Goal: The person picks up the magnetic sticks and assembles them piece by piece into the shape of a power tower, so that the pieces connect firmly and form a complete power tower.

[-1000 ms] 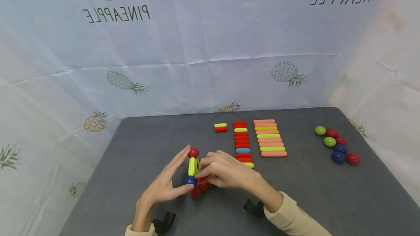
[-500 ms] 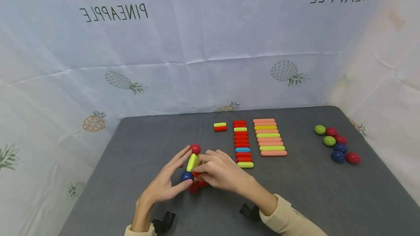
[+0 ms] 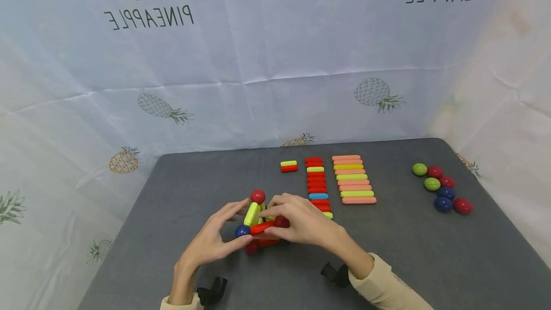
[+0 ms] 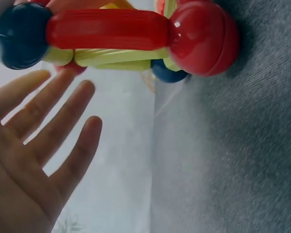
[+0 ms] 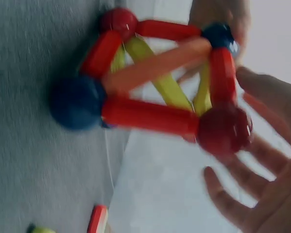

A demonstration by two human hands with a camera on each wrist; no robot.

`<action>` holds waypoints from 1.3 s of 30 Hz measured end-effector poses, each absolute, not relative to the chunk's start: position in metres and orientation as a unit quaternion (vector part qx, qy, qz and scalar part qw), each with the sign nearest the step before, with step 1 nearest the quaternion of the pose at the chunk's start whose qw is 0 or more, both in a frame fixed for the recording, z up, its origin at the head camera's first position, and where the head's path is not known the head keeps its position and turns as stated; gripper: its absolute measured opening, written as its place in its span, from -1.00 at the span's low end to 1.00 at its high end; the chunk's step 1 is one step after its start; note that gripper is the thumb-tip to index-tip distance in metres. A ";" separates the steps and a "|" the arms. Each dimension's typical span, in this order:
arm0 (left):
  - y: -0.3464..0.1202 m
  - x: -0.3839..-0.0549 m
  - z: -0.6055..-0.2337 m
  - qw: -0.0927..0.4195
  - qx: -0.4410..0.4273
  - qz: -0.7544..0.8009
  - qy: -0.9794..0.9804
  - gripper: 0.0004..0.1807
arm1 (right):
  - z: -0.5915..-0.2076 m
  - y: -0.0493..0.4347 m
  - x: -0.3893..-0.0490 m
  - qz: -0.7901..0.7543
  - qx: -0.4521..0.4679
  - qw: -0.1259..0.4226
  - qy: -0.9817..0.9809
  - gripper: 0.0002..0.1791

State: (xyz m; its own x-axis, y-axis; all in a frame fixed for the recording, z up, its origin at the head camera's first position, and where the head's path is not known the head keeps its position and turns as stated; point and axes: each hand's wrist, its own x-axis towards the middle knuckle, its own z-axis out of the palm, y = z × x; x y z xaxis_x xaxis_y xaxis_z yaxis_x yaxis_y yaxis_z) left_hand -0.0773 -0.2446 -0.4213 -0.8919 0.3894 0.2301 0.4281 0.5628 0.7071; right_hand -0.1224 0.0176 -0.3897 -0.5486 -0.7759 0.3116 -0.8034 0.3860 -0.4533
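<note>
A frame of magnetic sticks and balls stands on the dark table [image 3: 181, 204] between both hands. A red ball [image 3: 258, 196] tops it, and a yellow-green stick [image 3: 251, 214] slopes down to a blue ball [image 3: 242, 231]. From there a red stick [image 3: 262, 227] leads to a dark red ball [image 3: 281, 221]. An orange stick [image 5: 160, 65] crosses one side diagonally in the right wrist view. My left hand [image 3: 215, 233] has its thumb at the blue ball, fingers stretched out behind. My right hand [image 3: 303, 221] spreads thumb and fingers around the dark red ball, fingers relaxed.
Past the frame lie a row of short, mostly red sticks [image 3: 317, 185], a row of longer salmon and yellow sticks [image 3: 354, 187] and a small pair of sticks [image 3: 289, 169]. Loose green, red and blue balls [image 3: 443, 204] sit far right. A pineapple-print cloth [image 3: 258, 114] hangs behind.
The frame has turned slightly and its blue ball has shifted left and away. My right fingers have loosened and spread, uncovering the red stick and dark red ball.
</note>
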 end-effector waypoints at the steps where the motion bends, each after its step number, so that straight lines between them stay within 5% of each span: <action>1: -0.246 -0.077 -0.421 0.026 -0.223 -0.402 -0.888 -0.31 | -0.389 0.021 -0.123 0.289 0.465 0.015 -0.837 -0.65; 8: -0.248 -0.079 -0.421 0.111 -0.124 -0.406 -0.899 -0.66 | -0.388 0.029 -0.119 0.320 0.459 -0.061 -0.827 -0.70; 13: -0.243 -0.079 -0.420 0.170 -0.066 -0.424 -0.887 -0.72 | -0.387 0.024 -0.112 0.331 0.482 -0.113 -0.803 -0.65; 19: -0.243 -0.074 -0.415 0.095 -0.116 -0.398 -0.905 -0.42 | -0.385 0.018 -0.106 0.330 0.525 -0.147 -0.770 -0.61; 25: -0.241 -0.067 -0.408 -0.043 -0.162 -0.383 -0.909 0.12 | -0.383 0.021 -0.116 0.423 0.559 -0.035 -0.712 -0.79; 31: -0.238 -0.069 -0.408 -0.054 -0.161 -0.399 -0.901 0.17 | -0.385 0.022 -0.172 0.414 0.420 0.097 -0.802 -0.78; 39: -0.235 -0.072 -0.412 -0.057 -0.168 -0.410 -0.895 0.13 | -0.421 0.012 -0.234 0.243 0.318 0.026 -0.916 -0.59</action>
